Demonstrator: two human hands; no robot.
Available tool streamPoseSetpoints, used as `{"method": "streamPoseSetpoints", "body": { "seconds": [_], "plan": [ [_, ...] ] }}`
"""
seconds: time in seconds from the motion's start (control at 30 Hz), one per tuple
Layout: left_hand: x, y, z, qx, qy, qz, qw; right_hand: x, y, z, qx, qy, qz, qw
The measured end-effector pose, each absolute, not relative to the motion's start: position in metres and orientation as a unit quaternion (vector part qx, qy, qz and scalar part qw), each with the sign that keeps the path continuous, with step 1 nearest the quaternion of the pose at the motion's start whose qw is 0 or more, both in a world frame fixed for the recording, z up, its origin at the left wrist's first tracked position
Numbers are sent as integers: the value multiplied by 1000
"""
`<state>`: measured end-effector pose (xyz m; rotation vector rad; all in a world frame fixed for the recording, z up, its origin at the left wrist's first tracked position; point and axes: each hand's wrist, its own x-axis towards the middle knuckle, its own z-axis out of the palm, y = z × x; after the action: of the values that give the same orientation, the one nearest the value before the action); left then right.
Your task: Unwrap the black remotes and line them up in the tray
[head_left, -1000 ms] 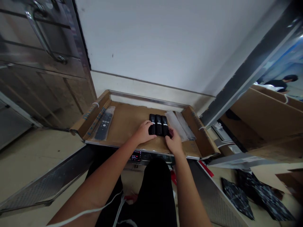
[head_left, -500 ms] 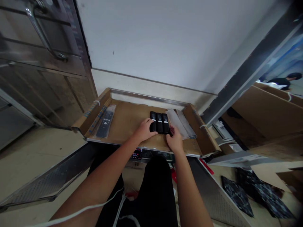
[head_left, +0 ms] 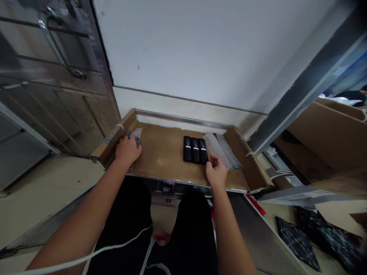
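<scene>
Three black remotes (head_left: pixel 195 150) lie side by side, backs up, on the cardboard-lined tray (head_left: pixel 160 168). My left hand (head_left: pixel 127 150) is over the bagged remote (head_left: pixel 137 134) at the tray's left end and covers most of it; its fingers are bent over the bag. Just right of the black remotes, my right hand (head_left: pixel 216 170) rests near the lower corner of the rightmost one, fingers curled. What it holds, if anything, is hidden. Clear plastic bags (head_left: pixel 219 151) lie beyond its fingertips, on the right side of the tray.
Raised cardboard flaps (head_left: pixel 249 164) border the tray's ends. A white wall (head_left: pixel 183 53) stands behind, with a metal door (head_left: pixel 57 88) on the left. At right are a large cardboard box (head_left: pixel 329 137) and dark patterned bags (head_left: pixel 298 240) on the floor. A white cable crosses my lap.
My left hand has left the three black remotes and moved left onto the bagged remote. The right hand stays beside the rightmost black remote. The view has shifted slightly.
</scene>
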<state>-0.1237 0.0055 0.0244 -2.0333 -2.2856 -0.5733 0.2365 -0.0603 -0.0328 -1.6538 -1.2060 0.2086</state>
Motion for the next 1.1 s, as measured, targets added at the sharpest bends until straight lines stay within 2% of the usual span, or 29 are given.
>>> {"method": "streamPoseSetpoints", "body": {
  "seconds": [0.1,0.2,0.3,0.4,0.47,0.53,0.6,0.7,0.83,1.1],
  "plan": [
    [-135,4,21,-668,-730,-147,4,236,-60,-32,-699,-501,65,506],
    [-128,3,21,-668,-720,-185,-44,238,-60,-31,-702,-491,47,514],
    [-107,-3,25,-633,-695,-310,-141,231,-67,-26,-685,-454,20,569],
    [-69,-17,26,-515,-625,-496,-314,202,-93,-16,-661,-434,17,612],
    [-39,-30,24,-398,-564,-579,-433,172,-119,-8,-624,-514,116,576],
    [-11,-42,21,-290,-513,-624,-514,144,-145,0,-550,-634,257,479],
    [10,-51,18,-214,-475,-635,-570,126,-163,7,-540,-688,258,410],
    [24,-55,18,-157,-462,-633,-601,126,-167,15,-594,-718,132,337],
    [21,-52,21,-154,-464,-640,-593,140,-155,23,-619,-743,-7,254],
    [17,-51,25,-97,-445,-643,-616,133,-136,30,-644,-717,-64,259]
  ]
}}
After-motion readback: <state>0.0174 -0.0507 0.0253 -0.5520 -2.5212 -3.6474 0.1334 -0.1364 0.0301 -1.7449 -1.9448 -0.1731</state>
